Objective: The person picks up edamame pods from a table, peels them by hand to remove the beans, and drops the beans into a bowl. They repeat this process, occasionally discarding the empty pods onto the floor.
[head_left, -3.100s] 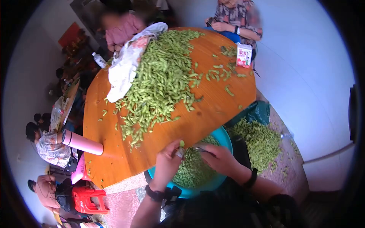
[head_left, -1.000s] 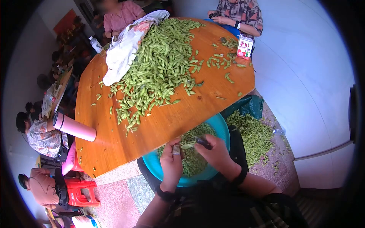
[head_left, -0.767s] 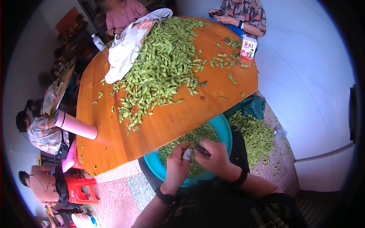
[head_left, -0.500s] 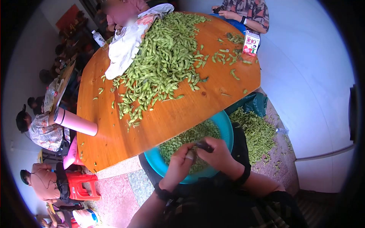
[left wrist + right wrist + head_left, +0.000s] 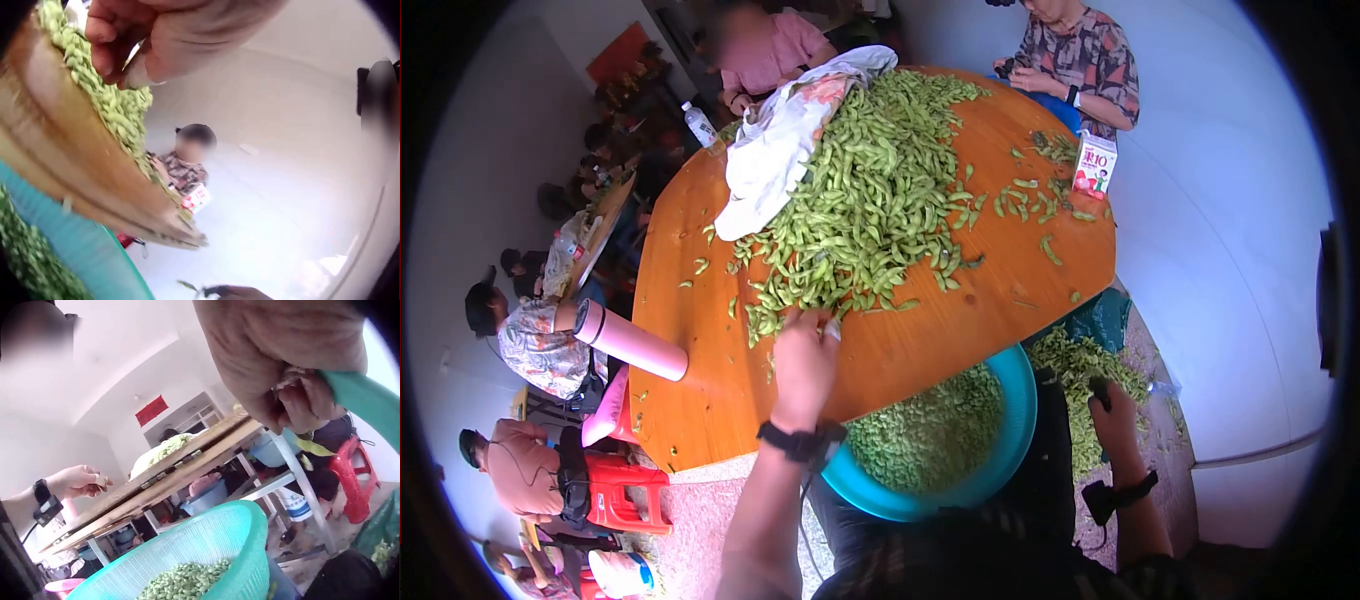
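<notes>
My left hand [image 5: 803,368] reaches over the table, its fingertips at the near edge of a heap of green soybean pods [image 5: 870,200]. A white wrap covers part of the thumb [image 5: 140,72], and the bent fingers overlap the pods. My right hand [image 5: 1115,425] is out to the right above a pile of husks [image 5: 1135,375] on the floor, gripping a small dark tool [image 5: 1101,392]. Just under its curled fingers a yellow-green pod [image 5: 315,448] shows. Between the arms sits a teal basket [image 5: 1018,400] with shelled beans [image 5: 930,430].
A wooden table [image 5: 730,400] stands ahead, with a white cloth bag [image 5: 765,170], a pink flask [image 5: 635,345] and a drink carton [image 5: 1094,165] on it. Two people sit across. A red stool [image 5: 625,490] stands at left; a dark green bag [image 5: 1105,318] lies by the husks.
My hands were together over the basket, working at a pod. They have parted: the left moved forward to the pod heap, the right swung out to the right over the husks with the tool.
</notes>
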`<state>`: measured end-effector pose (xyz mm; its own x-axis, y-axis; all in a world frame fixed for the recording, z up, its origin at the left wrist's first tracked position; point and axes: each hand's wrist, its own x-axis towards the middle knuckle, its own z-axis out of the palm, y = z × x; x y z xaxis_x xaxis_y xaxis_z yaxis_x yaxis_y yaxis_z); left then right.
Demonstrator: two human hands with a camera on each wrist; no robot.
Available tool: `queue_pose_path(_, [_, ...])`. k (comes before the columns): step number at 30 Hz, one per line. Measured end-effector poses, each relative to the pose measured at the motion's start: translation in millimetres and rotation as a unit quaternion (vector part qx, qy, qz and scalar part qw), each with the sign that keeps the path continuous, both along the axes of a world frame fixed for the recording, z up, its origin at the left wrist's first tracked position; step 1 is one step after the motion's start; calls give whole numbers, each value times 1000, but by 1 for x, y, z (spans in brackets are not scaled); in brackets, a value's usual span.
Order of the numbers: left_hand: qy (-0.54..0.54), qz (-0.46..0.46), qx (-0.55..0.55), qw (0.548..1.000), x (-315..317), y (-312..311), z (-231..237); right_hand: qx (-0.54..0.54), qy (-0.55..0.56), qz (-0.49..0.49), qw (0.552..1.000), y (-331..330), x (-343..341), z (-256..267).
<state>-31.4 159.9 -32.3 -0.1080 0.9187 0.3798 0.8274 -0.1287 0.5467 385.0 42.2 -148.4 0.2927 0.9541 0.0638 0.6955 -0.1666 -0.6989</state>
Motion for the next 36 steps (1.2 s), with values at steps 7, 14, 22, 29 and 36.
queue_pose_path(7, [138, 28, 9, 990, -6, 49, -15, -36, 107, 10, 994, -11, -47, 9])
queue_pose_path(14, [-111, -86, -91, 986, 38, -29, -3, -60, 341, 226, 911, 20, -117, 83])
queue_pose_path(22, [-12, -231, -41, 972, 73, -101, -11, -200, 497, 286, 794, 26, -158, 107])
queue_pose_path(29, [44, -209, -21, 977, 77, -123, -28, -162, 478, 292, 812, 5, -162, 92])
queue_pose_path(36, [-142, -195, -85, 967, 71, -133, -50, -195, 580, 198, 765, -9, -172, 93])
